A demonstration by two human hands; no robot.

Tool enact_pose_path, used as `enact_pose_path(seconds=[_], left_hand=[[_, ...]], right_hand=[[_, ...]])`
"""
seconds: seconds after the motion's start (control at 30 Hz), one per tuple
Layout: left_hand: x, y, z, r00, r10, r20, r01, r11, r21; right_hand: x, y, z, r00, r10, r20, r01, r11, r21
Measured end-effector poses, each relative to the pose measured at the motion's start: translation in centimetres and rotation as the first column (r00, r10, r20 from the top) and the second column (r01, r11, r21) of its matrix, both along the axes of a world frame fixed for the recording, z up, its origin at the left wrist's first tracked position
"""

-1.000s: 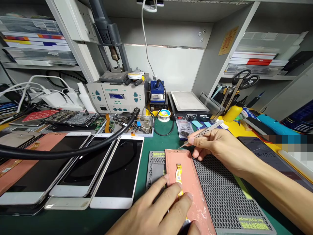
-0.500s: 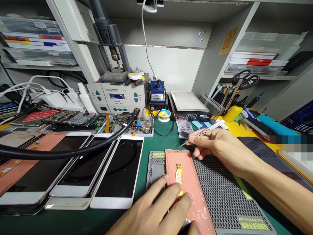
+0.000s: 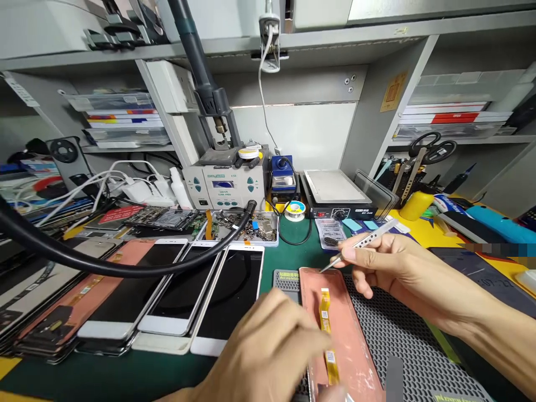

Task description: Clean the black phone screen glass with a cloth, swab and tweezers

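Note:
My right hand is closed on a pair of metal tweezers with holes along the arms. Their points reach the top edge of a long panel with a pink back, likely a phone screen. A yellow-orange flex cable runs down the panel's middle. My left hand is over the panel's lower left side, its fingers bent and smeared by motion; whether it grips anything is hidden. Beneath the panel lies a grey perforated anti-slip mat.
Left of the mat, several phone screens lie in a row. A thick black hose arches over them. Behind stand a hot-air station, a parts tray, a solder spool and a heating plate. A phone lies at right.
My left hand has risen off the panel's middle, uncovering more of the flex cable. The tweezers' points now meet the panel's top edge. The camera view has shifted, showing more of the upper shelf.

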State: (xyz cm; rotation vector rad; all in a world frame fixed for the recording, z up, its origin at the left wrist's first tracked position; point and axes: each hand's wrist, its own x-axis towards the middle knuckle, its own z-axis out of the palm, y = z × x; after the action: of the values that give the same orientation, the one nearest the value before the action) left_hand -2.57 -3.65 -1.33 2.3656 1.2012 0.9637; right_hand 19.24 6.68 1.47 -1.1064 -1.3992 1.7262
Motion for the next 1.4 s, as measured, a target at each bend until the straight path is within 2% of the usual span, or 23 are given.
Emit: enact_pose_path(seconds=[0.03, 0.07, 0.1, 0.17, 0.2, 0.23, 0.27, 0.37, 0.43, 0.5, 0.8, 1.07, 1.13, 1.27, 1.4], left_hand=[[0.0, 0.2, 0.3, 0.990, 0.075, 0.122, -0.058, 0.988, -0.142], [0.0, 0.5, 0.6, 0.965, 0.147, 0.215, -0.071, 0.942, -0.328], [-0.1, 0.8, 0.9, 0.930, 0.231, 0.287, -0.049, 0.850, -0.525], [-0.2, 1.4, 1.4, 0.847, 0.359, 0.392, 0.099, 0.619, -0.779], [-0.3, 1.6, 1.6, 0.805, 0.397, 0.440, 0.195, 0.523, -0.829], [-0.4, 1.8, 1.7, 0.764, 0.422, 0.489, 0.288, 0.456, -0.842], [-0.5, 2.0, 1.8, 0.722, 0.436, 0.537, 0.369, 0.414, -0.832], [-0.6, 2.2, 1.9, 0.609, 0.470, 0.639, 0.529, 0.360, -0.768], [-0.5, 2.1, 2.0, 0.564, 0.487, 0.667, 0.579, 0.342, -0.740], [-0.5, 2.1, 2.1, 0.549, 0.487, 0.679, 0.602, 0.332, -0.726], [-0.7, 2.2, 2.2, 0.556, 0.518, 0.650, 0.581, 0.317, -0.749], [-0.7, 2.0, 1.9, 0.542, 0.502, 0.673, 0.579, 0.358, -0.733], [-0.5, 2.0, 2.0, 0.567, 0.497, 0.657, 0.548, 0.367, -0.751], [-0.4, 2.0, 2.0, 0.679, 0.464, 0.569, 0.431, 0.376, -0.821], [-0.4, 2.0, 1.8, 0.707, 0.461, 0.537, 0.371, 0.405, -0.836]], right_hand=[[0.0, -0.2, 0.1, 1.000, 0.021, -0.013, -0.020, 1.000, 0.007], [0.0, -0.5, 0.1, 0.999, 0.042, -0.023, -0.042, 0.999, 0.013], [-0.1, -0.7, 0.2, 0.998, 0.064, -0.030, -0.063, 0.998, 0.024], [-0.1, -1.1, 0.1, 0.994, 0.105, -0.031, -0.104, 0.993, 0.048], [-0.1, -1.3, 0.0, 0.991, 0.128, -0.030, -0.126, 0.991, 0.055], [-0.2, -1.4, -0.1, 0.988, 0.149, -0.031, -0.147, 0.987, 0.059], [-0.2, -1.5, -0.2, 0.985, 0.170, -0.035, -0.168, 0.984, 0.066], [-0.3, -1.6, -0.4, 0.978, 0.206, -0.041, -0.203, 0.977, 0.073], [-0.3, -1.6, -0.5, 0.975, 0.217, -0.039, -0.214, 0.974, 0.072], [-0.3, -1.6, -0.5, 0.975, 0.221, -0.033, -0.218, 0.974, 0.067], [-0.3, -1.5, -0.4, 0.979, 0.205, -0.013, -0.204, 0.977, 0.060], [-0.1, -1.5, -0.2, 0.971, 0.219, -0.093, -0.216, 0.976, 0.040], [0.0, -1.5, -0.2, 0.966, 0.233, -0.109, -0.231, 0.972, 0.036], [0.0, -1.7, -0.1, 0.963, 0.236, -0.128, -0.235, 0.972, 0.026], [0.0, -1.6, -0.2, 0.965, 0.229, -0.127, -0.226, 0.973, 0.034]])
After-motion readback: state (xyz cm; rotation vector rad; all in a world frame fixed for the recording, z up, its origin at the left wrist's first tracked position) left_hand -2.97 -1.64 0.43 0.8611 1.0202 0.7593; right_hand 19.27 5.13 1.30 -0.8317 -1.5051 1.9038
